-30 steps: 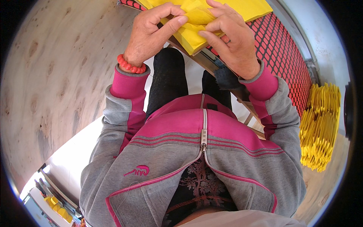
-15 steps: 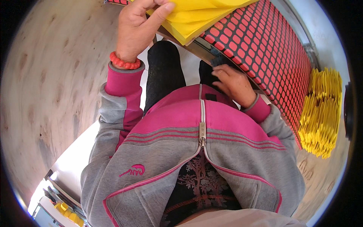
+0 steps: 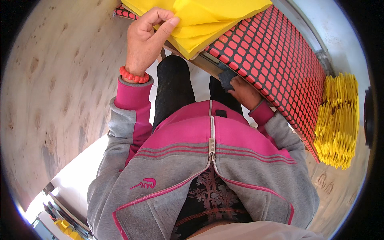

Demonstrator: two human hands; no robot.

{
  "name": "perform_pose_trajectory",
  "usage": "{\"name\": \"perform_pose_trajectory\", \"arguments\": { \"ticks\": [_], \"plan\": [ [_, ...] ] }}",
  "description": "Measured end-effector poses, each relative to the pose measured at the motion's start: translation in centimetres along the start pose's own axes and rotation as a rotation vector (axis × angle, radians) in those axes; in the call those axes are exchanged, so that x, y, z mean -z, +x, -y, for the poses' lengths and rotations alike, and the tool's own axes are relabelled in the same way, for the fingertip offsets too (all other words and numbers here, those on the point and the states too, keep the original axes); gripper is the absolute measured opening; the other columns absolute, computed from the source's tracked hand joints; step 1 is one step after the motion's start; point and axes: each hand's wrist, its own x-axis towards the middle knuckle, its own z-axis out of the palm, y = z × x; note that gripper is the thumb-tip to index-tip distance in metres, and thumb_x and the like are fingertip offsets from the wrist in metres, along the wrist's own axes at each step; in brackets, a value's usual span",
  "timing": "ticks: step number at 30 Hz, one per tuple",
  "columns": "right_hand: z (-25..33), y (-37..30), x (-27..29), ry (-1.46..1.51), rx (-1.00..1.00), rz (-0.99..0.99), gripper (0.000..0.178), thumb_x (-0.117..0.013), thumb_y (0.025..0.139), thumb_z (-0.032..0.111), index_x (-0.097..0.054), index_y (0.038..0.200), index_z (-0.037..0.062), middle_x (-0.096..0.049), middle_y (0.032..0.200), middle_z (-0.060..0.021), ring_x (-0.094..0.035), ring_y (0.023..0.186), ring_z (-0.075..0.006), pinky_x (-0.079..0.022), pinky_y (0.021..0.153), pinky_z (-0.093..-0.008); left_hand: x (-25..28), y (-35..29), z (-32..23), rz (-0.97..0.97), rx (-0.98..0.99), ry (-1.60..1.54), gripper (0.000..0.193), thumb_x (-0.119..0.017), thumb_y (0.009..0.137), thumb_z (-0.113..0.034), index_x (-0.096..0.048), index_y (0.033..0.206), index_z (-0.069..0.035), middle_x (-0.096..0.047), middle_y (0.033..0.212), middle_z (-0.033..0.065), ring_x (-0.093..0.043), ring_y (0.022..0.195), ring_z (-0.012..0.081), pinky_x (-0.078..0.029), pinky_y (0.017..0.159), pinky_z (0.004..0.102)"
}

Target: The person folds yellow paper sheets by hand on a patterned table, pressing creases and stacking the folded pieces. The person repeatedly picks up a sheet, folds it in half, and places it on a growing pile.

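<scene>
At the table's far left corner, my left hand (image 3: 147, 38) pinches the edge of yellow fabric sheets (image 3: 220, 14) between thumb and fingers. The sheets look thin and soft, lie stacked with a fold, and their near corner hangs past the table edge. My right hand (image 3: 245, 94) reaches under the near edge of the table, beside a scrap of dark blue-grey cloth (image 3: 227, 79). Its fingertips are partly hidden there, so whether they grip the cloth does not show.
A red-and-black patterned cover (image 3: 272, 52) lies over the tabletop. Beyond its right end stands a tall stack of folded yellow pieces (image 3: 337, 122). A wooden board surface (image 3: 52, 92) spreads at left. My legs (image 3: 174, 82) are below the table edge.
My right hand has moved further under the table edge, its fingers now less visible. My left hand keeps its pinch on the yellow sheets; the view has shifted slightly.
</scene>
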Motion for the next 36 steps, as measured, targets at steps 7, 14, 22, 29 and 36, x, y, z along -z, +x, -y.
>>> {"name": "perform_pose_trajectory", "arguments": {
  "ticks": [7, 14, 22, 29, 36],
  "plan": [
    [0.2, 0.6, 0.0, -0.018, 0.02, 0.032, 0.023, -0.075, 0.081, 0.01, -0.063, 0.1, 0.003, -0.065, 0.115, -0.0124, -0.066, 0.104, -0.0324, -0.053, 0.088, -0.0414, -0.1, 0.1, -0.2, -0.011, 0.0, -0.027, 0.015, -0.071, 0.098, -0.016, -0.069, 0.097, -0.001, -0.068, 0.086, -0.0015, -0.061, 0.082, 0.0058, -0.049, 0.075, 0.0223],
    [5.9, 4.0, 11.8, 0.396, 0.24, -0.146, 0.019, -0.078, 0.079, 0.011, -0.064, 0.091, 0.0057, -0.07, 0.104, -0.0105, -0.069, 0.089, -0.03, -0.056, 0.077, -0.0386, 0.5, -0.2, 0.2, 0.043, 0.029, -0.023, 0.009, -0.068, 0.1, -0.009, -0.066, 0.104, 0.0, -0.069, 0.099, -0.0026, -0.062, 0.095, 0.0054, -0.048, 0.086, 0.0221],
    [5.0, 14.7, 19.0, 0.125, 0.45, -0.692, 0.017, -0.08, 0.079, 0.007, -0.069, 0.091, 0.005, -0.071, 0.12, -0.0126, -0.068, 0.104, -0.0313, -0.054, 0.086, -0.039, 0.8, 0.0, 0.5, 0.063, 0.054, -0.039, 0.011, -0.069, 0.1, -0.011, -0.067, 0.103, 0.0, -0.068, 0.097, -0.0025, -0.061, 0.092, 0.0049, -0.048, 0.083, 0.0211],
    [5.3, 16.2, 18.3, 0.169, 0.42, -0.608, 0.017, -0.08, 0.08, 0.011, -0.067, 0.089, 0.0075, -0.07, 0.125, -0.0144, -0.063, 0.124, -0.0372, -0.045, 0.106, -0.0498, 1.0, -0.1, 0.6, 0.062, 0.05, -0.048, 0.01, -0.069, 0.1, -0.01, -0.067, 0.104, 0.0, -0.068, 0.096, -0.0016, -0.063, 0.093, 0.0052, -0.05, 0.084, 0.0221],
    [4.5, 16.9, 16.7, 0.498, 0.344, -0.566, 0.02, -0.081, 0.08, 0.006, -0.063, 0.089, 0.0047, -0.069, 0.116, -0.0182, -0.064, 0.118, -0.0419, -0.049, 0.104, -0.0492, 0.8, 0.0, 1.6, 0.0, 0.006, -0.151, 0.009, -0.066, 0.101, -0.006, -0.066, 0.108, -0.001, -0.07, 0.108, 0.0013, -0.065, 0.101, 0.0074, -0.051, 0.09, 0.0244]
  ]
}}
